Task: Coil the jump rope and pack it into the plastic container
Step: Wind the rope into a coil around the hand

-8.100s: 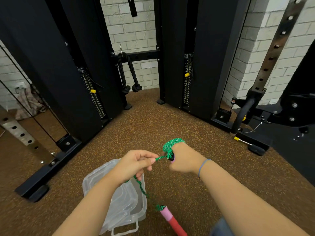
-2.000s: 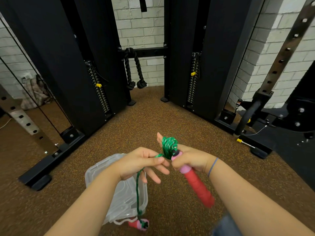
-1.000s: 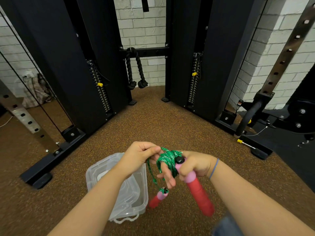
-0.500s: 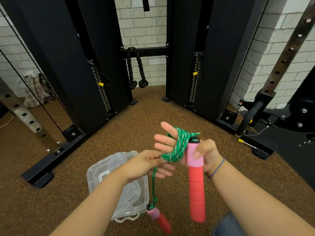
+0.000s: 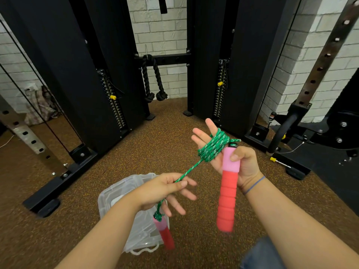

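The green jump rope point(image 5: 212, 147) is wound in several loops around the fingers of my right hand point(image 5: 236, 162). That hand's thumb pins one pink-and-red handle point(image 5: 228, 193) upright against the palm, fingers spread. My left hand point(image 5: 165, 191) pinches the taut free strand between thumb and forefinger, lower left of the coil. The second pink-and-red handle point(image 5: 164, 232) dangles from that strand below my left hand. The clear plastic container point(image 5: 116, 199) sits on the floor under my left forearm, partly hidden by it.
Brown speckled rubber floor point(image 5: 155, 148) all around. Black cable-machine columns point(image 5: 64, 74) stand ahead left and right, with a black rope attachment point(image 5: 153, 80) hanging between them. A perforated rack upright point(image 5: 322, 61) and its black base lie at right.
My right hand has risen and moved right with the coil. My left hand has slid down the strand and pulled it taut. The dangling handle hangs closer under my left hand.
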Available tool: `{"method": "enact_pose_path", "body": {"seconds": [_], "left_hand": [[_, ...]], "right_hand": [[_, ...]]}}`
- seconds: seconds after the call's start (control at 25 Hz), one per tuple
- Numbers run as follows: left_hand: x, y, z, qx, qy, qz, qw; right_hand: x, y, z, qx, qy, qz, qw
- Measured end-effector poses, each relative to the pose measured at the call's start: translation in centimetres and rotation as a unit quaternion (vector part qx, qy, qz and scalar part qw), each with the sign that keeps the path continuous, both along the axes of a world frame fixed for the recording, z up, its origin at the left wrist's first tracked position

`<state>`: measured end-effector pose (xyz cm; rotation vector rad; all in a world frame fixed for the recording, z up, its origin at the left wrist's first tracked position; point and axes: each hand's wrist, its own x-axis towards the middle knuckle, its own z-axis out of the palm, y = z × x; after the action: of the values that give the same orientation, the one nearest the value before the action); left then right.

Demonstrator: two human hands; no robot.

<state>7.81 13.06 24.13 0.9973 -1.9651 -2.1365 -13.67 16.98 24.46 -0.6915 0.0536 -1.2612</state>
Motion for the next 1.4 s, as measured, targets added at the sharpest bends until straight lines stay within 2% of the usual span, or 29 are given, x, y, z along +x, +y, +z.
{"method": "enact_pose_path", "body": {"seconds": [0.08,0.16,0.24,0.28,0.32,0.36,0.44,0.48,0.52,0.64,0.72,0.8,0.92,0.96,1.08,1.2,1.28,1.4], "left_hand": [[0.1,-0.2,0.1,-0.003,0.003,-0.002,1.000],[0.1,-0.2,0.2,-0.008,0.008,-0.002,1.000],[-0.1,-0.2,0.2,-0.021,0.016,0.000,1.000],[-0.2,-0.2,0.2,-0.031,0.021,0.001,0.999],[-0.4,-0.2,0.1,-0.043,0.028,0.001,0.999],[-0.6,-0.2,-0.1,-0.056,0.036,0.000,0.998],[-0.8,-0.3,-0.5,-0.071,0.040,-0.003,0.997],[-0.8,-0.4,-0.7,-0.069,0.035,-0.003,0.997],[-0.9,-0.5,-0.8,-0.060,0.030,0.000,0.998],[-0.9,-0.8,-0.9,-0.028,0.032,0.023,0.999],[-0.7,-1.0,-1.1,-0.007,0.043,0.028,0.999],[-0.5,-1.1,-1.7,0.020,0.052,0.028,0.998],[-0.3,-1.1,-2.6,0.088,0.064,0.022,0.994],[-0.3,-1.0,-2.8,0.119,0.072,0.019,0.990],[-0.6,-0.6,-4.0,0.166,0.044,-0.034,0.985],[-0.9,0.1,-6.2,0.127,-0.020,-0.101,0.987],[-0.8,0.3,-6.9,0.092,-0.059,-0.110,0.988],[-0.8,0.4,-6.7,0.046,-0.074,-0.135,0.987]], "right_hand": [[-0.1,0.1,0.2,0.023,0.014,-0.034,0.999],[-0.3,0.2,0.1,0.058,0.074,-0.068,0.993],[-0.1,0.3,0.1,0.063,0.204,-0.092,0.973],[0.3,0.5,0.4,0.054,0.306,-0.098,0.945],[0.9,0.9,1.1,0.034,0.422,-0.092,0.901],[1.8,1.2,1.6,-0.001,0.539,-0.077,0.839],[3.4,1.6,1.9,-0.106,0.717,-0.101,0.681],[3.9,1.5,1.6,-0.142,0.764,-0.129,0.616],[4.2,1.3,1.4,-0.149,0.783,-0.143,0.587],[3.3,0.9,1.2,-0.142,0.807,-0.201,0.537],[2.6,0.9,2.0,-0.116,0.798,-0.258,0.531],[1.9,1.2,2.9,-0.094,0.765,-0.329,0.546],[-0.4,1.0,3.7,-0.002,0.634,-0.452,0.627],[-1.0,1.0,3.8,0.021,0.608,-0.475,0.636],[-1.6,1.0,3.9,0.032,0.592,-0.504,0.628],[-0.9,0.6,3.9,0.035,0.569,-0.502,0.650],[-0.5,0.5,3.7,0.043,0.562,-0.491,0.664],[0.6,0.5,3.6,0.026,0.562,-0.477,0.675]]}}
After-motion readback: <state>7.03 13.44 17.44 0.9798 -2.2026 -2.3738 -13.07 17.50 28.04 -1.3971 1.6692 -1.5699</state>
